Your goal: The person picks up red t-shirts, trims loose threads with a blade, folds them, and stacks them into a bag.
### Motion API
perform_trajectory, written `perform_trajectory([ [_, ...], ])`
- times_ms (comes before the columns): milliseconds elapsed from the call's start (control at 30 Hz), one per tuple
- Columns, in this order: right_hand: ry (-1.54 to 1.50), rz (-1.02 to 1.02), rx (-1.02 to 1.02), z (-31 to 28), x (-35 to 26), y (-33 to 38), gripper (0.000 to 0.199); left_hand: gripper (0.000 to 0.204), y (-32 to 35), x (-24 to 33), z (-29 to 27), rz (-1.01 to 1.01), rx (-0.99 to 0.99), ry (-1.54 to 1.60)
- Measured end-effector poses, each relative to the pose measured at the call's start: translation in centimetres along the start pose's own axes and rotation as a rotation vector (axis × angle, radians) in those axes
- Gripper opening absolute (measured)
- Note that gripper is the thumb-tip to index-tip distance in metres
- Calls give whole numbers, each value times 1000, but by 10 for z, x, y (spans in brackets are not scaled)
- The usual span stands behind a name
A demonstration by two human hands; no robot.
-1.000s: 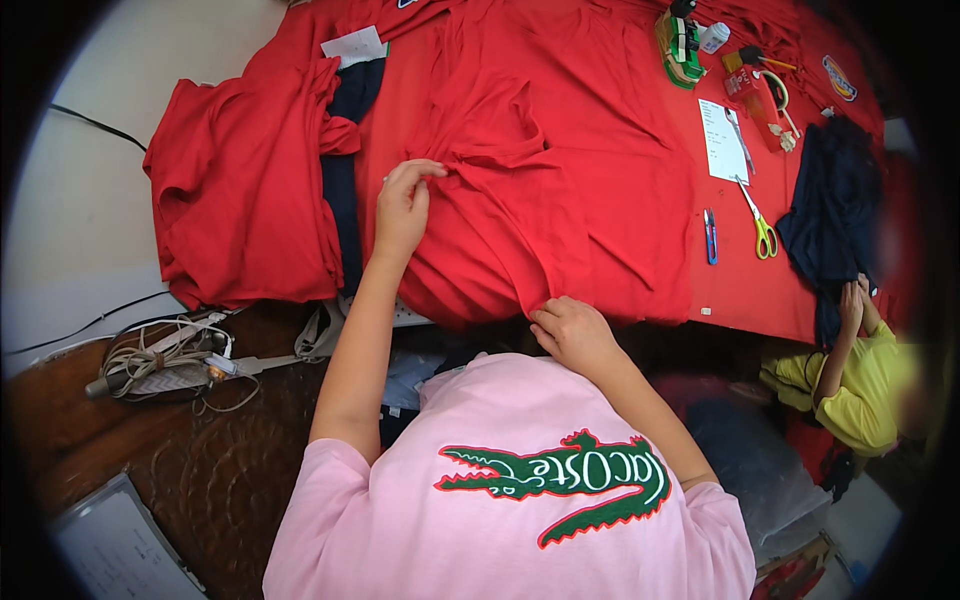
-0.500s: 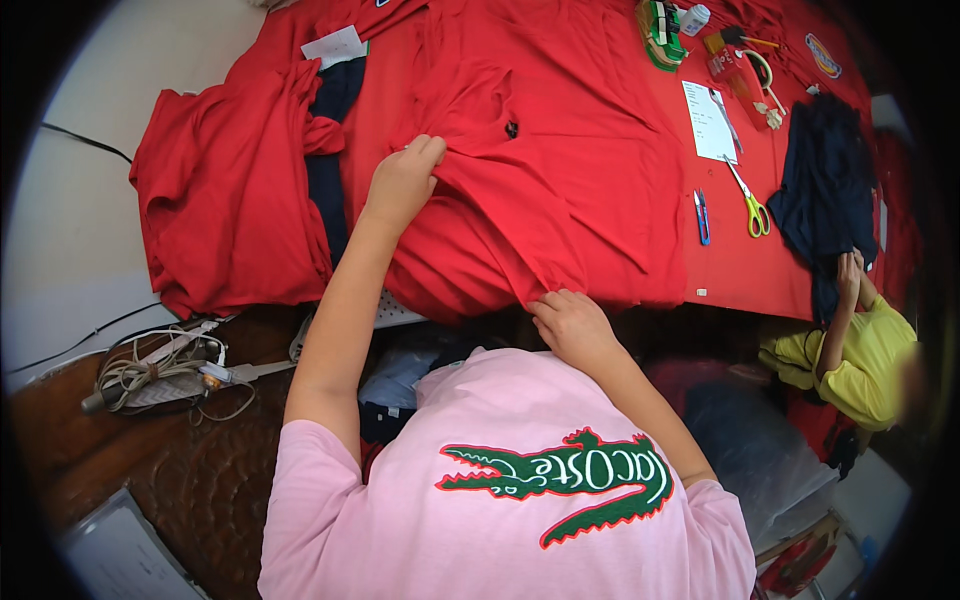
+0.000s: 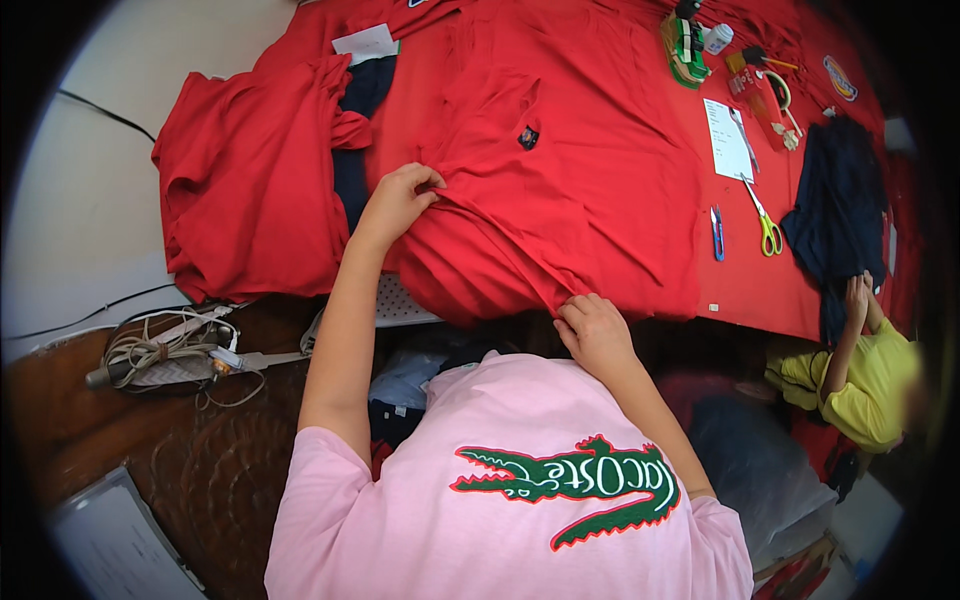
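A red garment with a small dark label lies spread on the red-covered table. My left hand pinches a fold of it near its left side. At the table's front edge my right hand grips the garment's lower hem, which hangs a little over the edge. Both forearms come out of a pink shirt with a green crocodile figure on it.
A heap of red garments lies to the left, over a dark navy cloth. Yellow-handled scissors, blue snips and a white paper lie to the right. Another person in yellow touches navy cloth. Bundled cables lie lower left.
The red garment has been drawn out flatter and its small dark label has come into view. Both hands stay on the cloth, nearly where they were.
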State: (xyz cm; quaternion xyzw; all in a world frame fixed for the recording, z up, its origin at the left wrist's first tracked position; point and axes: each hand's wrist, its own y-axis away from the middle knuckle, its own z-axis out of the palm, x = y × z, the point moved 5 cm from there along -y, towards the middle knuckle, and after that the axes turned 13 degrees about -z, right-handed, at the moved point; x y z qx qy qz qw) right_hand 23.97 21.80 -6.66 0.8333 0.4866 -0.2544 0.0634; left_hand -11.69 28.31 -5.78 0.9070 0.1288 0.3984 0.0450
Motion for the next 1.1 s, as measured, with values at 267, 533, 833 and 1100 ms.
perform_trajectory([
  [267,208,-57,218,-36,-7,-7,13,15,36,12,-31,122,834,33],
  [533,233,-94,183,-36,-11,0,23,32,49,28,-34,77,884,316],
  [833,-131,280,600,-97,70,4,22,48,39,51,-1,61,101,0],
  [1100,-453,662,768,-122,149,47,21,68,79,-47,16,-343,309,-158],
])
